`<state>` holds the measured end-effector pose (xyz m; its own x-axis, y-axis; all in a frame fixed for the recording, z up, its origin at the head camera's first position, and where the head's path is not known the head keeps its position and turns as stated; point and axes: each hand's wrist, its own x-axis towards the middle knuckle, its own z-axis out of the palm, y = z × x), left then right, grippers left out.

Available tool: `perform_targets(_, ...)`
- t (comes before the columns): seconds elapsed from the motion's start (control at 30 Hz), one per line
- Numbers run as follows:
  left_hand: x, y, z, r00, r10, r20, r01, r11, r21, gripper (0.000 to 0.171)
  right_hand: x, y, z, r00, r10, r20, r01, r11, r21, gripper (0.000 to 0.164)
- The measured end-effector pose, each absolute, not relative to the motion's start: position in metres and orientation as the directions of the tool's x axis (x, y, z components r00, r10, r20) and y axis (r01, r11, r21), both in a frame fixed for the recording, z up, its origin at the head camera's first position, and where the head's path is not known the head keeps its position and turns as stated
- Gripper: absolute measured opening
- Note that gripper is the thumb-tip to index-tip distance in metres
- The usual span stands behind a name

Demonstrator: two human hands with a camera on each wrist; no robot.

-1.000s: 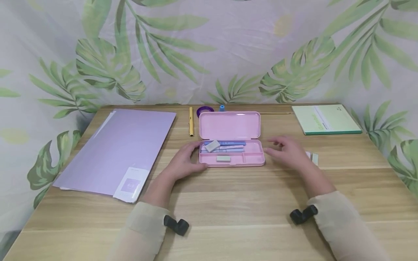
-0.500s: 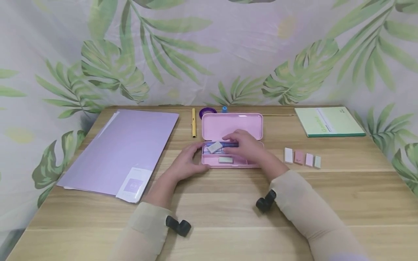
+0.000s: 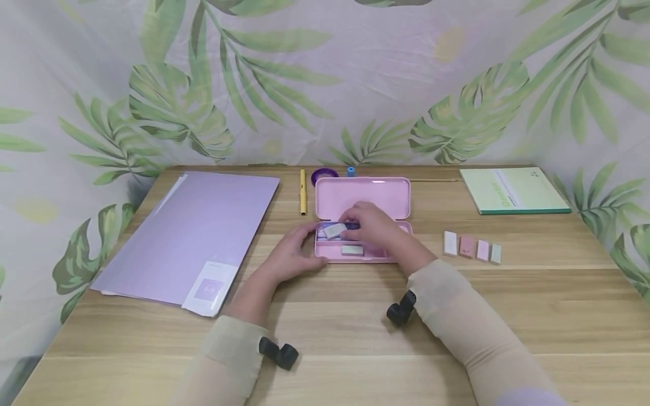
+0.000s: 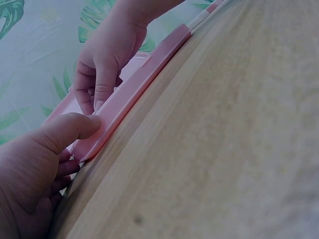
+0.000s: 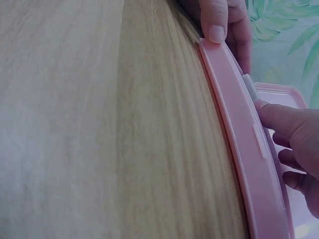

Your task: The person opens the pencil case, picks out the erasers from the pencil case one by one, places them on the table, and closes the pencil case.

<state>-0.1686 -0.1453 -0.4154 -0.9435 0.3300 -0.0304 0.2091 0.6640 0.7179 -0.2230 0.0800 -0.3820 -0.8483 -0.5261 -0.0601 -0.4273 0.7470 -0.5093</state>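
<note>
A pink pencil case (image 3: 363, 197) lies with its lid raised in the middle of the table. My left hand (image 3: 290, 254) grips its left end, thumb at the front corner and fingers round the side, as the left wrist view (image 4: 30, 174) also shows. Inside the case, my right hand (image 3: 373, 228) pinches the right end of a whitish eraser (image 3: 335, 230); its thumb meets the eraser (image 5: 250, 87) in the right wrist view. Blue and purple pens lie beneath, partly hidden. Another pale eraser (image 3: 352, 250) sits in the front compartment.
Several erasers (image 3: 466, 246) stand in a row right of the case. A purple folder (image 3: 198, 231) lies left, a green notebook (image 3: 513, 189) at back right. Behind the case are a yellow pen (image 3: 303, 192), purple tape roll (image 3: 324, 174) and small blue item (image 3: 351, 171).
My right hand has come from beside the row of erasers, leftward into the case, and closed on the whitish eraser. My left hand keeps its hold on the case.
</note>
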Motion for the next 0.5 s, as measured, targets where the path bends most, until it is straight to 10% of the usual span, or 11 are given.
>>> perform_targets(0.5,-0.166,-0.143,-0.413,-0.947,0.318,-0.037,0.193,0.66,0.726,0.088,-0.204,0.123,-0.386,-0.917,-0.393,0.063,-0.328,0.659,-0.677,0.045)
